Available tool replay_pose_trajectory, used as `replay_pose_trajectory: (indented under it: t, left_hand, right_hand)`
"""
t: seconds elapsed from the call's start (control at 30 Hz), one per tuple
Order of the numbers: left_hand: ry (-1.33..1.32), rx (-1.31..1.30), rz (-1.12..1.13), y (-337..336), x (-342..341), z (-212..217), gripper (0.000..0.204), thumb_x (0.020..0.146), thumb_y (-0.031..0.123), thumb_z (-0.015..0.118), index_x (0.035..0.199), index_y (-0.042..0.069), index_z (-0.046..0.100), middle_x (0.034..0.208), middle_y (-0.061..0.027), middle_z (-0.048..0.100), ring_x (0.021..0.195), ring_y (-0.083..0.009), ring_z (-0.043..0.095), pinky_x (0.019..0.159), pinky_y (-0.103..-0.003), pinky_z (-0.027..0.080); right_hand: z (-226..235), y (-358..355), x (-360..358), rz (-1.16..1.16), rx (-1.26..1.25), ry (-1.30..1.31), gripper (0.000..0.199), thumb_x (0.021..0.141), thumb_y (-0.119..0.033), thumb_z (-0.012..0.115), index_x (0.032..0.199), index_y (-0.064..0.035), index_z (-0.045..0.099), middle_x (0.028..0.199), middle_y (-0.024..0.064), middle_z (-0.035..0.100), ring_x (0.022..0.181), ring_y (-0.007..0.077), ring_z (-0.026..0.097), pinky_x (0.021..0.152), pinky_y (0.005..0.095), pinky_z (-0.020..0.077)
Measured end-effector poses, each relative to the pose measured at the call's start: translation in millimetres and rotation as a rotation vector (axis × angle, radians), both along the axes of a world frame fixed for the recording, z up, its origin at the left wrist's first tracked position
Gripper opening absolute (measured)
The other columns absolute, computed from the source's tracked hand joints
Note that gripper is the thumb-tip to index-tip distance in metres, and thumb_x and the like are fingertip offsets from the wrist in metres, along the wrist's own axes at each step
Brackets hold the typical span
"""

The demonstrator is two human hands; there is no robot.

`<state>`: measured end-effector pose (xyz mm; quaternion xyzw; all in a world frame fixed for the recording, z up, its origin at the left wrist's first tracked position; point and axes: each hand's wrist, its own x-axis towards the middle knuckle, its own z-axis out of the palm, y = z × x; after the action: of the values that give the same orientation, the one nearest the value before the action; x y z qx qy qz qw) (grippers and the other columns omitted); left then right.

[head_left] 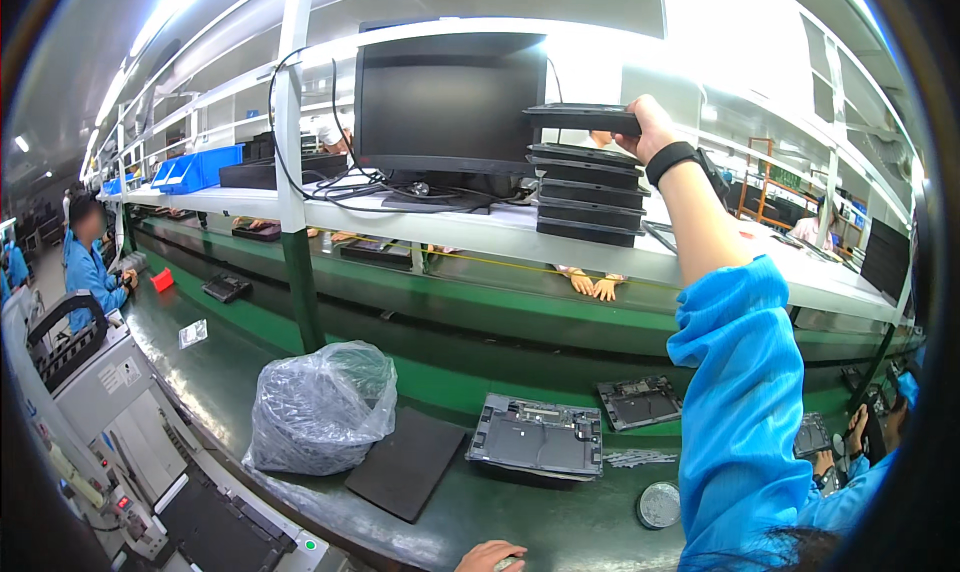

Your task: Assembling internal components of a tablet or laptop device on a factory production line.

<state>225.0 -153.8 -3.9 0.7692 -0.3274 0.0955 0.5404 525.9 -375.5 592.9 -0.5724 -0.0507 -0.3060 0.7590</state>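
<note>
High at the right, my right hand (650,127) grips the end of a flat black tray-like piece (583,117). It is just above a stack of similar black pieces (590,194) on the white shelf (480,217). At the lower edge only the top of my left hand (490,554) shows. Its fingers are bent over a small pale thing that I cannot make out. On the green bench beyond it lies an opened laptop base (536,435) with its insides bare, beside a dark flat mat (407,462).
A clear plastic bag (320,407) stands left of the mat. Another opened laptop base (640,402) and a round tin (659,506) lie to the right. A monitor (450,102) with loose cables stands on the shelf. Co-workers in blue sit at both sides.
</note>
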Motion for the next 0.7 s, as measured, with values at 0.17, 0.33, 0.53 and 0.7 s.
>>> replay_pose_trajectory:
  t: [0.17,0.33,0.53,0.7]
  left_hand:
    - [0.085,-0.231,-0.123,4,2,-69,0.031,0.091,0.024,0.059,0.110,0.000,0.063,0.102,-0.0148,0.065,0.094,-0.0331,0.063,0.089,-0.042,0.051]
    - [-0.217,0.161,0.135,0,5,-9,0.032,0.094,0.024,0.058,0.109,-0.003,0.063,0.105,-0.0142,0.066,0.094,-0.0305,0.063,0.080,-0.040,0.053]
    - [0.074,0.085,0.115,12,11,18,0.020,0.081,0.017,0.073,0.098,0.007,0.071,0.098,-0.0088,0.071,0.098,-0.0283,0.065,0.087,-0.038,0.050]
    - [0.087,0.111,0.098,1,4,30,0.019,0.081,0.015,0.073,0.097,0.008,0.072,0.097,-0.0081,0.071,0.097,-0.0263,0.066,0.085,-0.037,0.050]
  right_hand:
    - [1,-11,12,-0.108,-0.202,0.072,0.024,0.085,-0.019,0.053,0.101,-0.0014,0.052,0.087,0.0165,0.061,0.066,0.0229,0.062,0.049,0.0307,0.0553]
    - [-8,-57,32,-0.909,-1.489,-0.200,0.036,0.081,-0.027,0.051,0.096,-0.0007,0.071,0.096,0.0231,0.069,0.097,0.0397,0.064,0.089,0.0409,0.0491]
    - [-156,-10,-107,-0.630,-0.954,-1.084,0.013,0.073,-0.003,0.063,0.085,-0.0032,0.066,0.083,0.0168,0.067,0.076,0.0360,0.063,0.072,0.0411,0.0490]
    - [-378,-119,-136,-0.423,-1.707,-0.288,0.033,0.071,-0.015,0.075,0.100,-0.0039,0.065,0.079,0.0120,0.063,0.075,0.0317,0.060,0.072,0.0406,0.0486]
